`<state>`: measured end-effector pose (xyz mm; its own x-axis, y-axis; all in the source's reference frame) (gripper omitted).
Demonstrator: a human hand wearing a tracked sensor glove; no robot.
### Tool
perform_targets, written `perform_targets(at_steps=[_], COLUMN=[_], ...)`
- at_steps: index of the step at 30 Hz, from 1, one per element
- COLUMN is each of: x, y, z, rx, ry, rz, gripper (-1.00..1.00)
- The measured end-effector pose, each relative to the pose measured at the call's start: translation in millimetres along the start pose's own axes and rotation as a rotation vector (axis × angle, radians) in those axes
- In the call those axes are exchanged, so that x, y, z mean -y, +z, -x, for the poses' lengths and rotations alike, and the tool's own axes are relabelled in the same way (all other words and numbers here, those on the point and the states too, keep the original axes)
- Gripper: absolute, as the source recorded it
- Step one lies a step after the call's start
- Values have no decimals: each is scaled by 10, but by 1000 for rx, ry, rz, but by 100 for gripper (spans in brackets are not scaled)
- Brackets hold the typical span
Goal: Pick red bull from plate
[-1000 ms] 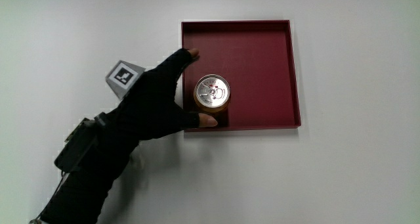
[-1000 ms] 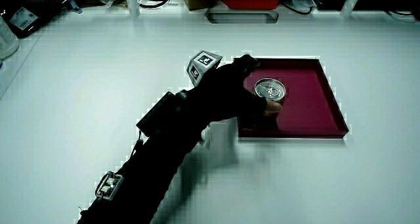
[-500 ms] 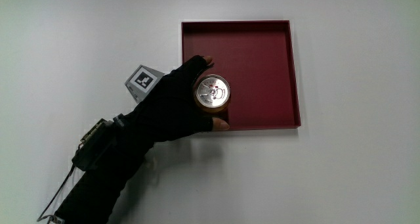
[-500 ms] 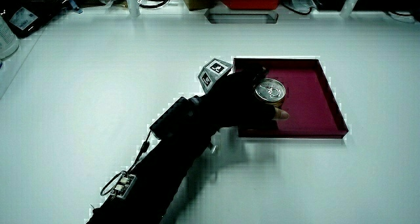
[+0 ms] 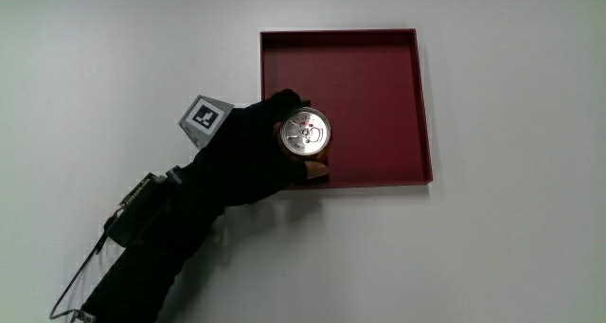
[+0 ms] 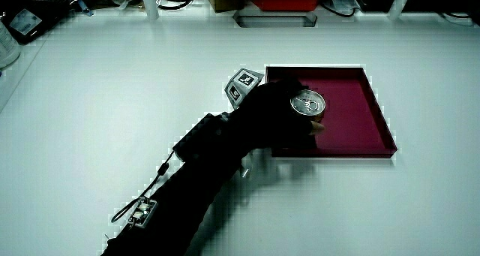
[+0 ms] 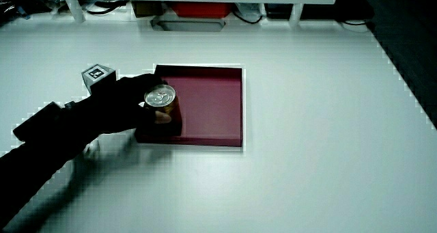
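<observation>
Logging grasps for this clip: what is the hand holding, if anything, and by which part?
The hand has its grip around the side wall of the can, which stands upright in the red tray; its top stays uncovered.

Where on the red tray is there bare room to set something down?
Most of the square dark red tray is bare: the whole floor between the silver-topped can and the tray's walls farther from the person. It is crowded only at the corner nearest the person, where the black-gloved hand has its grip on the can.

Lab: marker cube (image 5: 203, 120), white table (image 5: 511, 257)
</observation>
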<state>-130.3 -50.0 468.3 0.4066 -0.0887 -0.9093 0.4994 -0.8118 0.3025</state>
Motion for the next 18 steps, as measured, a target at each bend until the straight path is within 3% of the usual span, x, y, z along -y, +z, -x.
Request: perform_targets(at_steps=[3,6,11,12,16,18], x=[1,21,50,56,89,106], y=[-3,-9,-15,-12,16,52], z=[-11,-10,-8,-7,-29,-58], rx=[-21,-31,-15,-42,11,60], ry=[13,-9,-23,-28,-32,-80], rz=[-4,-35,-56,-59,-70,-82], gripper=[58,74,100,100,100,100])
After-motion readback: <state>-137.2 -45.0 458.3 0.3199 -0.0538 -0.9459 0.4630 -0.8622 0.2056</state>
